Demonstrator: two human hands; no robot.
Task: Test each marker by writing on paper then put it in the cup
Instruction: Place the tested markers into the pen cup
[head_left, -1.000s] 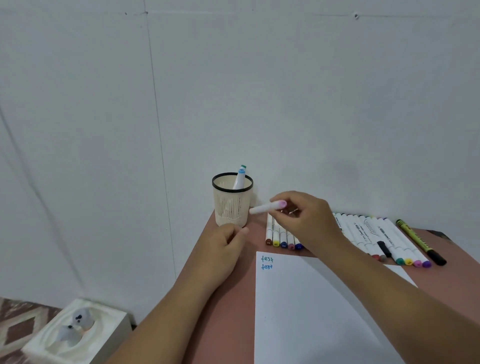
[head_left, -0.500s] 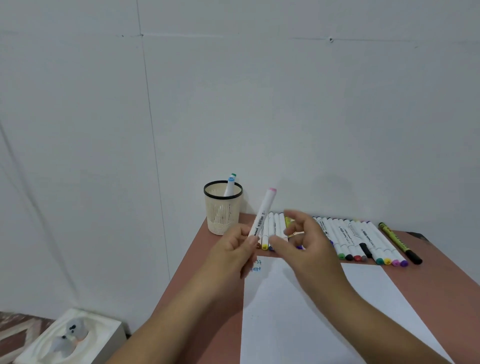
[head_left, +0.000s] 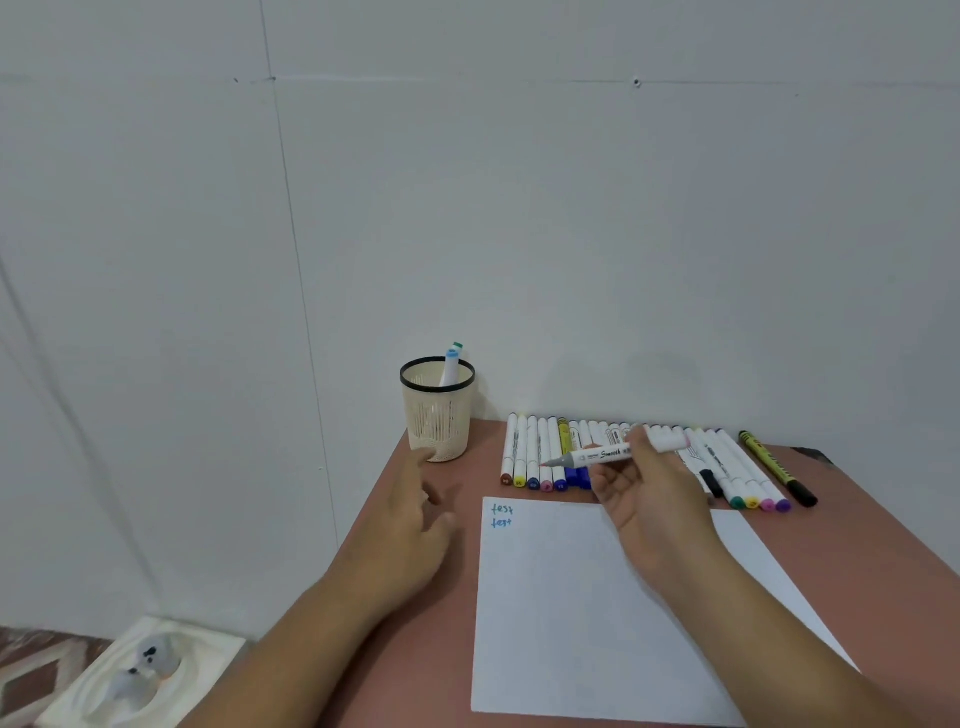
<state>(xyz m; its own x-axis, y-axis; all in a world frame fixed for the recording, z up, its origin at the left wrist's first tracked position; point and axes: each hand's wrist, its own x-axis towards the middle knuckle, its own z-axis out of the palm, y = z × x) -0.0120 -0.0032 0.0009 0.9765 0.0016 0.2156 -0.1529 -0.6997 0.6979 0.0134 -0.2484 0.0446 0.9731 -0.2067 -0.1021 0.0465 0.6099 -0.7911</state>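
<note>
Marker, uncapped, pinched in the right hand above the paper's far edge; left hand relaxed; two markers in the cup, many on the desk untested.

The sheet of paper is showing the word "test" handwritten twice in blue ink, one line above the other, at its top left corner. The white marker is displaying the printed word "Smooth" on its barrel. Smaller print beside it is remaining illegible.
</note>
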